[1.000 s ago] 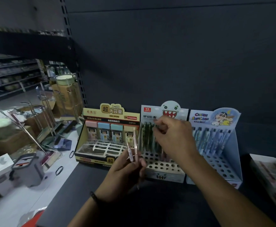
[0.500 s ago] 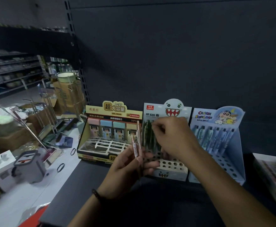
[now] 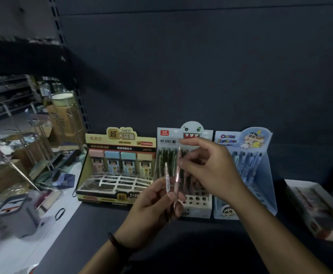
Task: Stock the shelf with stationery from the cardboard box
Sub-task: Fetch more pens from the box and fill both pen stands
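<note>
On the dark shelf (image 3: 94, 230) stands a white monster-face pencil display box (image 3: 196, 203) with green pencils in its back rows and empty holes in front. My left hand (image 3: 153, 210) holds two thin pencils upright in front of it: a clear one with a label (image 3: 167, 179) and a pink one (image 3: 177, 175). My right hand (image 3: 209, 171) pinches the pink pencil near its upper half. The cardboard box is not in view.
A yellow pencil-lead display box (image 3: 120, 167) stands left of the monster box, a blue cartoon pencil display (image 3: 246, 175) right of it. A flat box (image 3: 316, 210) lies at the far right. Clutter, wire racks and a grey box (image 3: 15, 214) sit on the floor at left.
My right hand has come back from the monster box's pencil rows to the pencils in my left hand and now pinches the pink one. My left hand stays about where it was.
</note>
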Demonstrator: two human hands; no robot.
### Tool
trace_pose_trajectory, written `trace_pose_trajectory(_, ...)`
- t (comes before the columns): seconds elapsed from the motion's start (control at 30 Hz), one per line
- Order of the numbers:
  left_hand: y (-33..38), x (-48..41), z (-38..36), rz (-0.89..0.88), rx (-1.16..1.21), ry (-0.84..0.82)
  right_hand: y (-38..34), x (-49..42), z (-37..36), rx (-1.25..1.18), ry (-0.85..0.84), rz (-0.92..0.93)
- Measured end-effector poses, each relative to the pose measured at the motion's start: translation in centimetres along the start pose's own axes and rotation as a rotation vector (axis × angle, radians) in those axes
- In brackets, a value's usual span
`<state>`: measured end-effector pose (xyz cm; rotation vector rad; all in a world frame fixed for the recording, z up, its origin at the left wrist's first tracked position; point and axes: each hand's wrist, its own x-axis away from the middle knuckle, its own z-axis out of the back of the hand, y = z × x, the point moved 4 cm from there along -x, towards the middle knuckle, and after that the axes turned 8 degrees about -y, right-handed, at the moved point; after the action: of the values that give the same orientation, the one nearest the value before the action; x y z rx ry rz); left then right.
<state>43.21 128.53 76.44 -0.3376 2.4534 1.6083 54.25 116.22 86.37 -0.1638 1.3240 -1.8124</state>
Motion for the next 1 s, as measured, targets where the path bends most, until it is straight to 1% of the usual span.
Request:
trace_pose_trajectory(0.07, 0.1, -0.9, -0.7, -0.017, -0.089, 0.017, -0.3, 0.4, 1.1, -0.029, 0.036, 0.020)
trace_pose_trajectory(0.17, 0.1, -1.7, -1.5, -0.025, -0.242, 0.009, -0.5, 1.0, 2.7, 0.008, 0.082, 0.042)
trace_pose_trajectory(0.27, -0.4, -2.2, -2.0, -0.019, -0.317, 0.009, 0.1, 1.5, 3.9, -0.006, 0.161, 0.047)
trace_pose_trajectory(0.37, -1.1, -2.1, -1.5, -0.061, -0.394, 0.096, 1.4, 1.9, 5.6, 0.027, 0.314, 0.030)
trace_pose_trajectory(0.47, -2.0, -1.3, -1.2, -0.125, -0.466, 0.182, 2.1, 2.2, 6.3, 0.163, 0.403, 0.030)
trace_pose_trajectory(0.57, -3.1, -0.9, -1.1, -0.108, -0.301, 0.215, 2.8, 2.0, 5.4, 0.285, 0.404, 0.013)
trace_pose_trajectory(0.6, -3.2, -0.9, -1.1, -0.105, -0.278, 0.214, 3.1, 1.8, 5.0, 0.321, 0.402, 0.018)
trace_pose_trajectory(0.8, -2.3, -1.0, -1.2, -0.137, -0.401, 0.204, 4.0, 0.8, 3.9, 0.403, 0.370, 0.009)
trace_pose_trajectory(0.87, -2.4, -0.9, -1.2, -0.130, -0.394, 0.186, 4.1, 0.8, 3.6, 0.434, 0.344, -0.008)
trace_pose_trajectory(1.0, -2.4, -0.8, -1.4, -0.089, -0.372, 0.206, 4.5, 0.6, 3.0, 0.487, 0.298, -0.038)
